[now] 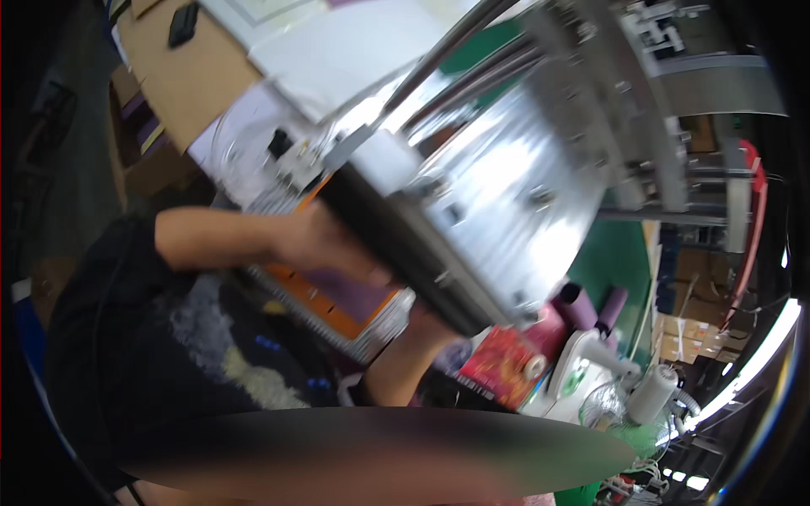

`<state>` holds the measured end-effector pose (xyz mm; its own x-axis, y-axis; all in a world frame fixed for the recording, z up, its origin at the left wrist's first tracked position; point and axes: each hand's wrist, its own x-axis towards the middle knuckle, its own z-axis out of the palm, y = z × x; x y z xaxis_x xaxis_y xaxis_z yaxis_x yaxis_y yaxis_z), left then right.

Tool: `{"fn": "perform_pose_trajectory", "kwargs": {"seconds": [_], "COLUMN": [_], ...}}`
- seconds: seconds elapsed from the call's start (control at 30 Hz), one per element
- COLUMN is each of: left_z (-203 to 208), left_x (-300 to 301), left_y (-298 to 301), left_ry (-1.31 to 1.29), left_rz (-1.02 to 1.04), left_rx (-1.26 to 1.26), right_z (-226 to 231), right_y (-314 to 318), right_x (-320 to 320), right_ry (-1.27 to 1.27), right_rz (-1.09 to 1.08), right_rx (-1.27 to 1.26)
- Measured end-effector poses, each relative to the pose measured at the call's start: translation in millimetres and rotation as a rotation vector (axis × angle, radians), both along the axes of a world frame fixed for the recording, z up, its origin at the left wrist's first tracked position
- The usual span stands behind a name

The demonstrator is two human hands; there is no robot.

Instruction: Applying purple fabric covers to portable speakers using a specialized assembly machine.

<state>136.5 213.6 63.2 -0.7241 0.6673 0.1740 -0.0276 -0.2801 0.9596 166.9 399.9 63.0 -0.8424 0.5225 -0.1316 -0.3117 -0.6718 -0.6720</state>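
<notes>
The picture is tilted and smeared by motion. A metal press-like machine with a shiny plate, rods and a long black bar fills the middle. My left hand reaches in from the left beside the black bar, its blurred fingers over a purple flat piece. That piece lies on an orange plate with a silver ridged edge. Close to the bar's lower end is my right hand, its fingers mostly hidden beneath the bar. Whether either hand grips anything is not visible.
A red patterned box, a white spool and purple rolls sit beyond my right hand on the green tabletop. A fan stands farther right. Cardboard with a black object lies at upper left.
</notes>
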Motion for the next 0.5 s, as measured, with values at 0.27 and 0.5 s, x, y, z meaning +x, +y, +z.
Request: {"fn": "perform_pose_trajectory", "kwargs": {"seconds": [0.27, 0.5], "left_z": [0, -16], "left_x": [-4, 13], "left_y": [11, 11], "left_ry": [-0.112, -0.286], "left_rz": [-0.009, 0.099], "left_rx": [0.079, 0.257], "right_z": [-63, -56], "right_y": [30, 19], "right_x": [-2, 3], "right_ry": [0.626, 0.508], "right_rz": [0.484, 0.395], "right_rx": [-0.206, 0.18]}}
